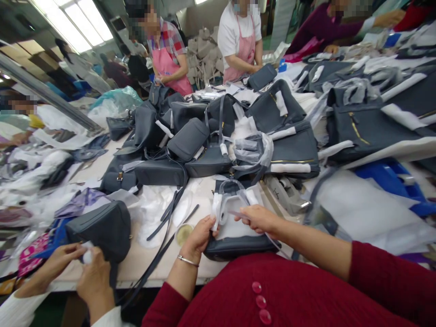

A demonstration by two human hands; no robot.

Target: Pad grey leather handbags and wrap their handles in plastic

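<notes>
Right in front of me lies a dark blue-grey handbag (238, 247) with a white sheet (235, 229) over its upper face. My left hand (201, 234) is closed on a white-wrapped strap (215, 210) at the bag's left side. A thin translucent strip (238, 214) is pinched in my right hand (257, 219), which is over the bag. The strip reaches left toward the white wrapping. A clear plastic loop (235, 185) arches just beyond both hands.
Several dark handbags (189, 138) are piled across the table. A tape dispenser (286, 195) stands to the right, and a small round dish (184, 235) to the left. At lower left, a co-worker's hands (91, 268) work by another bag (102, 227). More people stand across the table.
</notes>
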